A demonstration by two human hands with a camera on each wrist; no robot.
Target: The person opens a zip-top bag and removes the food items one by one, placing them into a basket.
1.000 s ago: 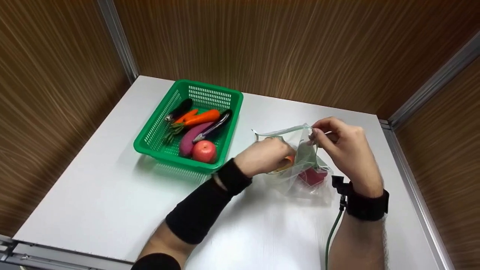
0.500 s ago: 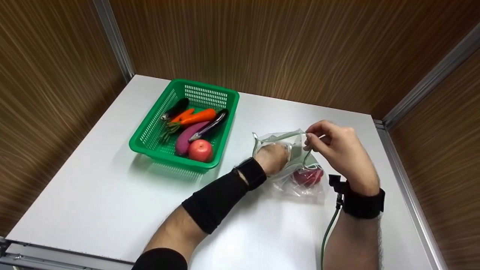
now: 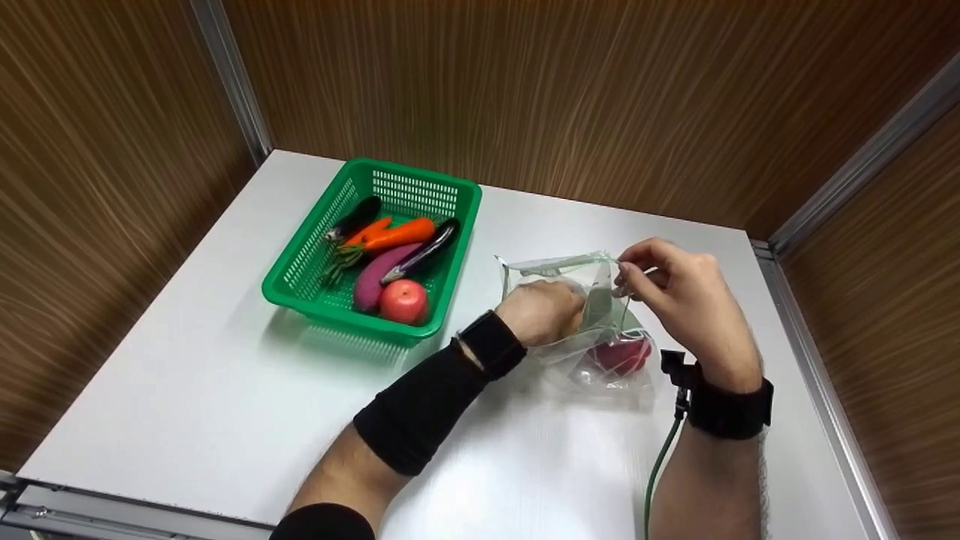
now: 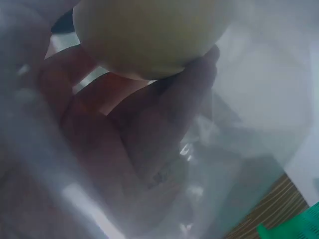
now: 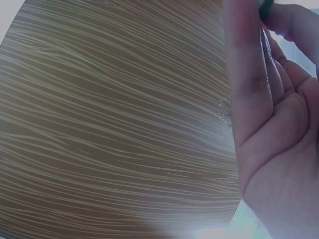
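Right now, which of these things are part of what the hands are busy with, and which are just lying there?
In use:
- clear plastic bag
- left hand inside it, round a pale round item
- right hand pinching the bag's rim
- red item in the bag

Lying about:
- green basket
- carrot, apple in it

No readable text, label, brand, number or sign appears in any view.
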